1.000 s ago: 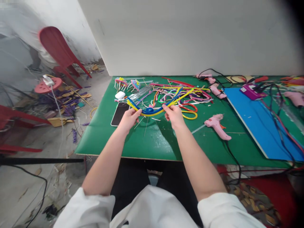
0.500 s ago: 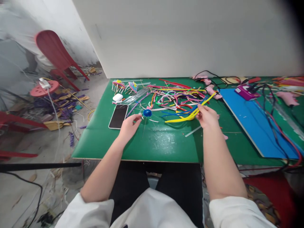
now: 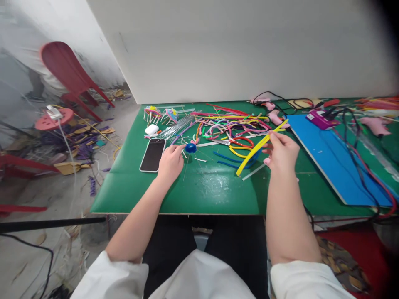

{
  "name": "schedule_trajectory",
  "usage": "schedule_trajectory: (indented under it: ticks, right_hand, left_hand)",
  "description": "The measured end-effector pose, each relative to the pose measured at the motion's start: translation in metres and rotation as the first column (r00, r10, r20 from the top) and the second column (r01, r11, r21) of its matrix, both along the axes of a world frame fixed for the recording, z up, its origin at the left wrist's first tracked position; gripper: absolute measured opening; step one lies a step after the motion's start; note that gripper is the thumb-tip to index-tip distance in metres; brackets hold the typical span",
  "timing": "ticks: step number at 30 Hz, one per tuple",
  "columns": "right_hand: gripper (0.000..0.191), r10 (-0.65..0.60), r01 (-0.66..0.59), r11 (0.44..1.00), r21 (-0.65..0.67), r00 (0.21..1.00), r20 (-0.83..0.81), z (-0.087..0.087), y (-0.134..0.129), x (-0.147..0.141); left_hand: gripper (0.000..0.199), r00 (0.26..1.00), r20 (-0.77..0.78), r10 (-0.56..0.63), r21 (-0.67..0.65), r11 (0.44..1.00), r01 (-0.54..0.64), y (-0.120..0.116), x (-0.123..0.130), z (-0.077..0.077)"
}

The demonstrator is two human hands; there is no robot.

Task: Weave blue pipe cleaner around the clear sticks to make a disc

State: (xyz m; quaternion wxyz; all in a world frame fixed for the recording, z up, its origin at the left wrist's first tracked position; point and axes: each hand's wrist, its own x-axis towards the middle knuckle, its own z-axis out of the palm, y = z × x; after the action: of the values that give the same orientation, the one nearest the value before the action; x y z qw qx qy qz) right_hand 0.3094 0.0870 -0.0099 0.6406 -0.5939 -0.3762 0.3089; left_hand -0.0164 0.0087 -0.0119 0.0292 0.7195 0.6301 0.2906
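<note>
My right hand (image 3: pixel 280 151) is closed on yellow pipe cleaners (image 3: pixel 255 153), which slant down to the left over the table. Below and beside them lie blue pipe cleaners (image 3: pixel 227 162). At the left, my left hand (image 3: pixel 172 161) has its fingers bent together beside a round blue piece (image 3: pixel 190 148) with thin wires under it; whether the fingertips grip anything is too small to tell. A phone (image 3: pixel 153 155) lies just left of that hand. Orange-handled scissors (image 3: pixel 241 142) rest between the hands, at the edge of a pile of coloured pipe cleaners (image 3: pixel 230 124).
The green table (image 3: pixel 205 195) carries a white case (image 3: pixel 151 130), two small colourful pieces (image 3: pixel 171 116), a blue board (image 3: pixel 339 166), a purple box (image 3: pixel 322 119) with cables and a pink glue gun (image 3: pixel 375 126). A red chair (image 3: pixel 67 68) and part of a person are at the left.
My right hand has lifted the yellow strands away from the blue ones and moved slightly right. The blue strands now lie on the table. My left hand has turned with its fingers closer together.
</note>
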Motion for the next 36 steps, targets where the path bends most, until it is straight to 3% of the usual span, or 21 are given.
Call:
schedule_trajectory:
  ticks: [3,5,6,8,11,14,16,20,23,25,27,30,32,36]
  right_hand:
    - [0.021,0.057,-0.055,0.998,-0.028,0.993,0.106,-0.008,-0.002,0.002]
    - [0.023,0.084,-0.073,0.996,-0.042,0.922,0.378,-0.012,-0.006,0.001]
    - [0.026,0.083,-0.075,0.996,-0.037,0.829,0.552,-0.013,-0.009,-0.001]
    - [0.032,0.079,-0.121,0.993,-0.014,0.556,0.827,-0.014,-0.015,-0.007]
    - [0.037,0.118,-0.328,0.944,-0.034,0.241,0.963,-0.018,-0.020,-0.021]
    - [0.036,0.163,-0.490,0.862,-0.129,0.027,0.986,-0.026,-0.017,-0.033]
    - [0.034,0.168,-0.515,0.842,-0.161,-0.033,0.985,-0.032,-0.013,-0.038]
    - [0.023,0.153,-0.550,0.821,-0.154,-0.048,0.987,-0.037,-0.005,-0.044]
    - [0.022,0.131,-0.579,0.805,-0.131,-0.041,0.991,-0.030,-0.003,-0.046]
    - [0.023,0.076,-0.590,0.806,-0.048,0.023,0.997,-0.021,-0.003,-0.046]
    - [0.023,-0.030,-0.588,0.801,0.112,0.146,0.989,-0.008,-0.006,-0.045]
    - [0.019,-0.206,-0.559,0.748,0.358,0.318,0.925,0.013,-0.009,-0.043]
    - [0.019,-0.274,-0.532,0.724,0.440,0.363,0.891,0.026,-0.010,-0.041]
    - [0.027,-0.288,-0.479,0.761,0.438,0.356,0.889,0.048,-0.007,-0.036]
  left_hand:
    - [0.048,0.984,-0.145,-0.105,0.011,0.994,0.108,0.002,-0.007,-0.003]
    - [0.050,0.960,-0.227,-0.162,-0.001,0.986,0.167,0.005,-0.013,-0.003]
    - [0.051,0.944,-0.273,-0.188,-0.013,0.981,0.192,0.007,-0.015,-0.002]
    - [0.056,0.900,-0.366,-0.236,-0.049,0.971,0.234,0.012,-0.018,0.002]
    - [0.067,0.826,-0.467,-0.315,-0.117,0.948,0.295,0.020,-0.018,0.011]
    - [0.076,0.776,-0.489,-0.397,-0.178,0.917,0.357,0.024,-0.016,0.021]
    - [0.077,0.767,-0.480,-0.425,-0.194,0.905,0.379,0.023,-0.014,0.025]
    - [0.074,0.768,-0.487,-0.416,-0.191,0.909,0.371,0.017,-0.010,0.026]
    - [0.068,0.765,-0.503,-0.403,-0.184,0.914,0.361,0.014,-0.006,0.023]
    - [0.067,0.764,-0.502,-0.405,-0.183,0.913,0.363,0.013,-0.003,0.023]
    - [0.067,0.760,-0.503,-0.410,-0.184,0.911,0.370,0.014,-0.001,0.023]
    - [0.065,0.758,-0.528,-0.381,-0.163,0.922,0.350,0.016,0.003,0.020]
    - [0.060,0.769,-0.547,-0.330,-0.129,0.941,0.313,0.019,0.005,0.015]
    - [0.052,0.786,-0.555,-0.272,-0.098,0.960,0.263,0.024,0.011,0.010]
